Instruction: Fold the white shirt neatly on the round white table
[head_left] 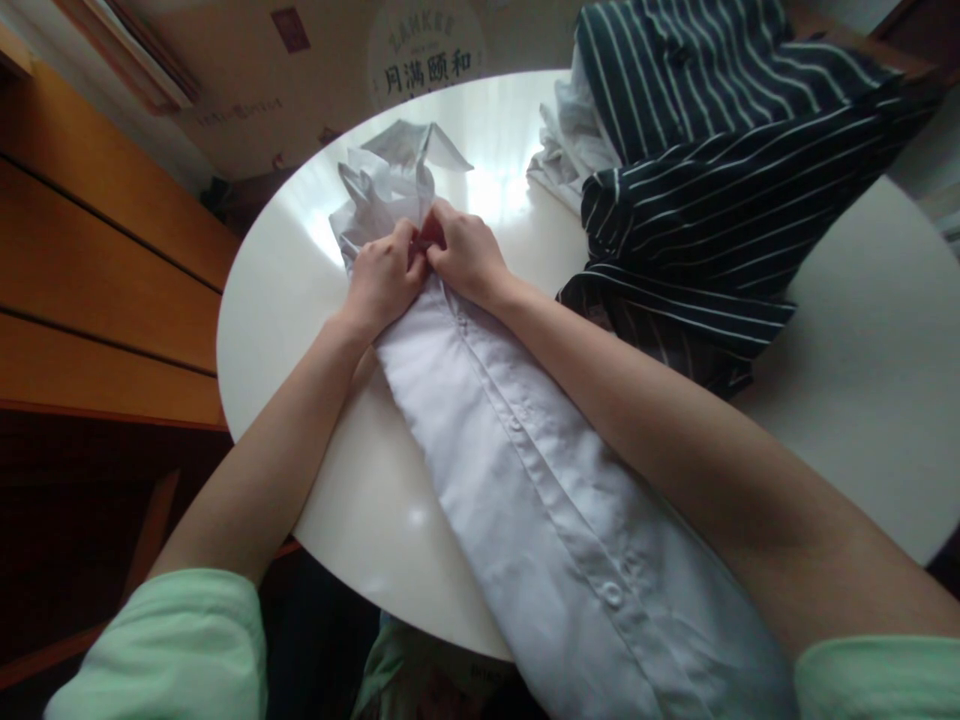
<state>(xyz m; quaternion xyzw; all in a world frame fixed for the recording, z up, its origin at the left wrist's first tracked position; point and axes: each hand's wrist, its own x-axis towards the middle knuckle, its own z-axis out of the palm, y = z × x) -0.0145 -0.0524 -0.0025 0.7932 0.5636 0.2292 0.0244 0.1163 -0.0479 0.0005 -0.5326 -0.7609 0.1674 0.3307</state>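
Reference landmark: the white shirt (555,500), which lies buttoned-side up along the round white surface (862,400).

1. Nearest the camera, the lower end of the white shirt hangs over the near edge of the surface. Its button placket runs up the middle toward the collar end, with several buttons visible and fastened.
2. Two bare forearms in pale green short sleeves (172,650) flank the white shirt, one on each side.
3. At the far end of the white shirt, the left hand (384,280) and the right hand (465,252) meet at the placket, just below the collar. Both hands are clenched on the shirt fabric, fingertips pinching together; the exact point pinched is hidden by the fingers.
4. Beyond the hands, the collar end of the white shirt is bunched and crumpled on the surface.
5. Right of the white shirt, a dark striped garment (712,180) is heaped on the surface, partly over other pale cloth (570,140).
6. Beyond the white shirt, a cardboard box (300,90) stands off the surface; its contents cannot be seen.
7. Left of the white shirt stands wooden furniture (90,280).
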